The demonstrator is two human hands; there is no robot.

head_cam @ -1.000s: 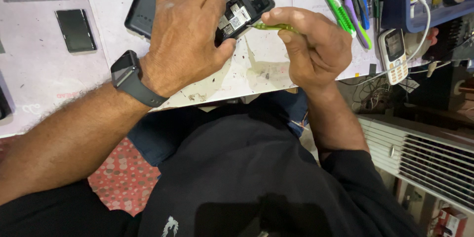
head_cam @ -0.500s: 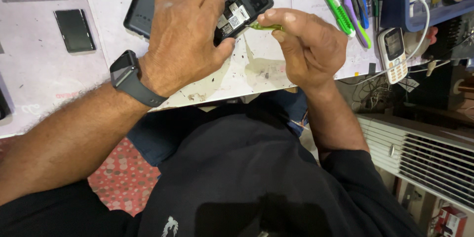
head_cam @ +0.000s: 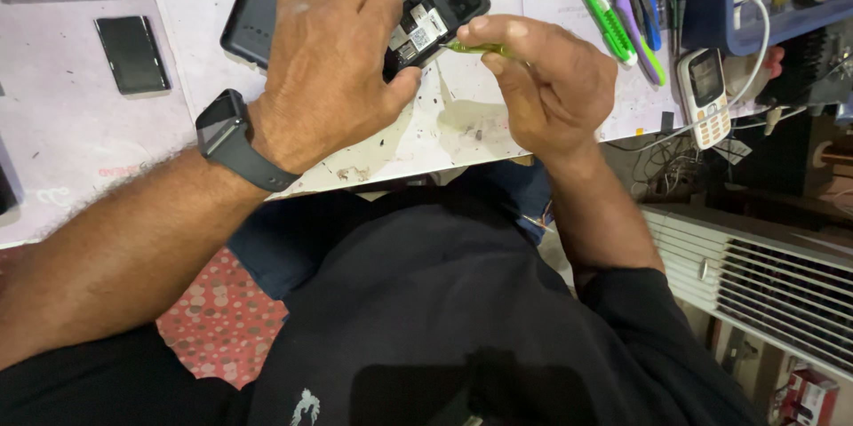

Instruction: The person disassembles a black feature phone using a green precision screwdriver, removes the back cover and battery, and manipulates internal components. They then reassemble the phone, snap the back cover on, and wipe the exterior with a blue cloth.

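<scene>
Workbench: the white, stained, paper-covered bench top [head_cam: 462, 137] fills the upper frame from 9 to 3 o'clock.
Heater grille: a white slatted metal grille [head_cam: 764, 275] sits below the bench edge at 4 o'clock.
Left hand: the left hand [head_cam: 329, 62], with a dark square wristwatch [head_cam: 222, 128] on its wrist, lies at 11 o'clock, fingers closed around the opened black mobile phone.
Right hand: the right hand [head_cam: 551, 79] at 1 o'clock is pinched shut on the thin green-handled tool.
Dark tablet-like slab: a flat dark grey rectangular device [head_cam: 253, 8] lies under the left hand's knuckles at 11 o'clock.
Phone: the opened black mobile phone with its back off and white labels showing [head_cam: 435, 13] is at 12 o'clock, tilted, held off the bench by the left hand.
Small screen: a black rectangular glass panel [head_cam: 131, 53] lies well apart at 10 o'clock.
Keypad handset: a white and orange keypad handset [head_cam: 705, 97] rests at 2 o'clock, with a white cable running to it.
Tool: the thin green-handled tool [head_cam: 475, 48] points toward the phone's lower edge.
Step in hand: it looks like probing or prying at the phone's open back; the next move likely needs a steady, light tip against the casing.
</scene>
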